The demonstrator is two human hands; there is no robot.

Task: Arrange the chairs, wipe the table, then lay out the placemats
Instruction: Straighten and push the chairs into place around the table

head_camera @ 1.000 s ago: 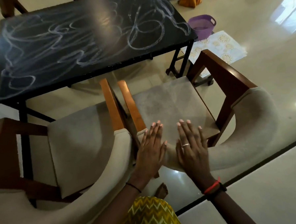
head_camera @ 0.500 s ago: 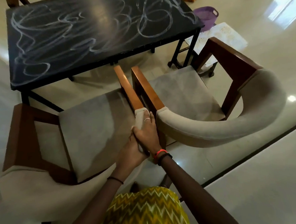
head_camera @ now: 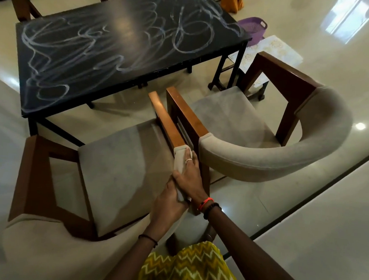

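Two wooden armchairs with beige cushions stand side by side before a black table smeared with white chalk scribbles. The left chair is nearest me; the right chair sits at an angle beside it. My left hand and my right hand both grip the padded right end of the left chair's curved backrest, right hand higher up next to the wooden armrest. Patterned placemats lie on a low stand beyond the right chair.
A purple basket sits on the floor past the table's far right corner, with an orange cloth object behind it. Another wooden chair stands at the table's far left. Glossy tiled floor surrounds everything.
My hands left the right chair's backrest, where they lay flat, and closed on the left chair's backrest end. The view shifted so the chairs sit lower and farther from the table.
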